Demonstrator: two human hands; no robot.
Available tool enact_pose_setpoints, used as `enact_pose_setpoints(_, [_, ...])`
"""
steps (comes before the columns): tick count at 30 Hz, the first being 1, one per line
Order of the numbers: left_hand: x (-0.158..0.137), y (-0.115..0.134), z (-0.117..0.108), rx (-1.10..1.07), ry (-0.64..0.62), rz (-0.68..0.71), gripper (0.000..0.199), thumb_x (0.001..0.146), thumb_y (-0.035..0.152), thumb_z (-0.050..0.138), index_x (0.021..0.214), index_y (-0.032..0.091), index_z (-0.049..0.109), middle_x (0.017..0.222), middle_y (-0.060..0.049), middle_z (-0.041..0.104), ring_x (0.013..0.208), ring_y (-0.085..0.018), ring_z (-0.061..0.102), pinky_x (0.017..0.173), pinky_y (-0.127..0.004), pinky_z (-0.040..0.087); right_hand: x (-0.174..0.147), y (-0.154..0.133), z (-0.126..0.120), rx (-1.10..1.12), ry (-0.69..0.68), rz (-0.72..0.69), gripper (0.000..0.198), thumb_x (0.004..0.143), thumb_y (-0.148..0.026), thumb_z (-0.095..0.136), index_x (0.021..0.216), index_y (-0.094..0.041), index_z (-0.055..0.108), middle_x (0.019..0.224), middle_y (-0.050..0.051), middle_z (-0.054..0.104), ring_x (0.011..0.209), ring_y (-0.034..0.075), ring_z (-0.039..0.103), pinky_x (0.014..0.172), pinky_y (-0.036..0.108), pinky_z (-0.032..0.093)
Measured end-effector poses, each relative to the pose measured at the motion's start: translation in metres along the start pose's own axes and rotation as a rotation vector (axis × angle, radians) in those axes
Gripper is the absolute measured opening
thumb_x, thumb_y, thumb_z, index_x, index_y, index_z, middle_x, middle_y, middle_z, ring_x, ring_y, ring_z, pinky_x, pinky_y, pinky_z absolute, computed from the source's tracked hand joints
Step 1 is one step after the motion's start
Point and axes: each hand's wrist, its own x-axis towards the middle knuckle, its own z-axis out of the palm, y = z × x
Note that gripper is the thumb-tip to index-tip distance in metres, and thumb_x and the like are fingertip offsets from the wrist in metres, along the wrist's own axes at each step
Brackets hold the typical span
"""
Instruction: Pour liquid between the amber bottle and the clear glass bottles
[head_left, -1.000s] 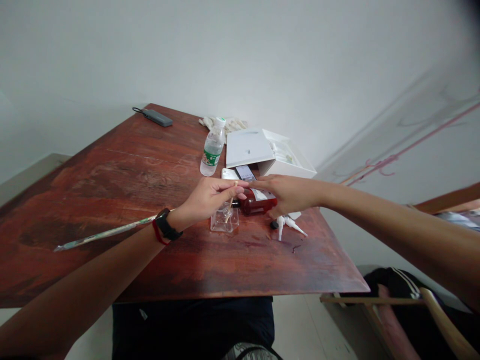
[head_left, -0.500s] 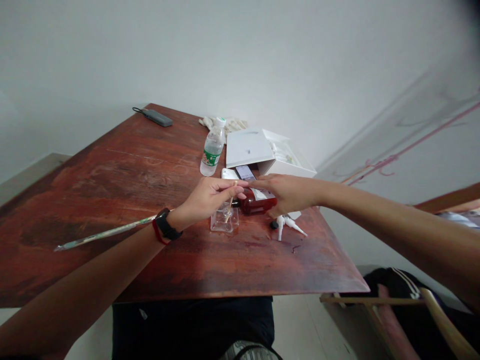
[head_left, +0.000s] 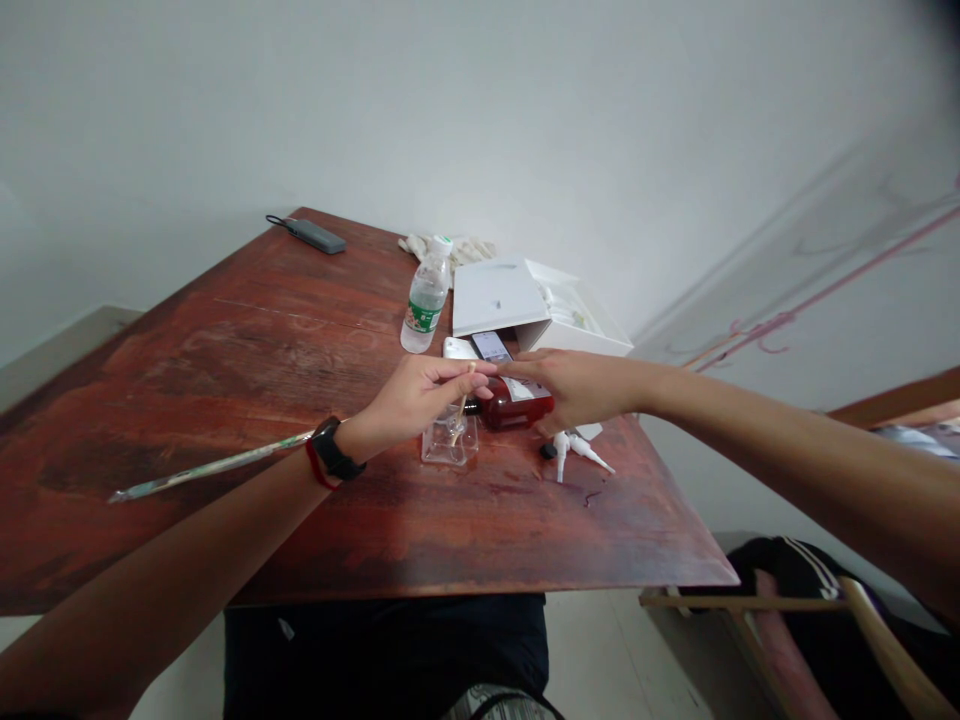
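Observation:
Pinched in my left hand (head_left: 427, 395) is a thin pale stick (head_left: 462, 415), which points down into a small clear plastic tray (head_left: 435, 450). My right hand (head_left: 562, 385) reaches in from the right with fingers stretched out, and its fingertip meets the fingers of my left hand. Beneath that hand a dark red bottle (head_left: 514, 405) with a pale label lies on its side, its black neck toward the tray. Whether the right hand touches the bottle I cannot tell. White nozzle-like pieces (head_left: 574, 450) and a small black cap (head_left: 548, 451) lie beside it.
A water bottle (head_left: 424, 315) with a green label stands upright behind the tray. Farther back are a phone (head_left: 491, 347), an open white box (head_left: 495, 290) and a pale cloth (head_left: 472, 248). A grey device (head_left: 315, 235) and a long wrapped stick (head_left: 217, 466) lie on the left.

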Motion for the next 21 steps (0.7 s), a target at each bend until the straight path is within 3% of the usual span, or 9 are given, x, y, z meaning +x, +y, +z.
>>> enact_pose_setpoints(12, [-0.0011,0.0018,-0.0005,0.009,0.004,0.0,0.034,0.103,0.04,0.063,0.093,0.016,0.085,0.119,-0.011,0.083,0.112,-0.026,0.077,0.093,-0.031,0.059,0.0007,0.0017,0.0001,0.003,0.0,0.006,0.098,0.068,-0.022,0.084,0.16,-0.021,0.049,0.141,0.015,0.07,0.115,0.033,0.07,0.1,0.044,0.055])
enact_pose_setpoints(21, [-0.0007,0.0028,-0.0003,0.015,0.009,0.005,0.033,0.103,0.038,0.063,0.093,0.016,0.085,0.118,-0.011,0.083,0.109,-0.025,0.078,0.09,-0.031,0.059,0.0003,-0.0014,-0.0023,-0.02,-0.012,0.028,0.097,0.069,-0.024,0.084,0.16,-0.021,0.049,0.138,0.015,0.071,0.112,0.034,0.071,0.095,0.043,0.057])
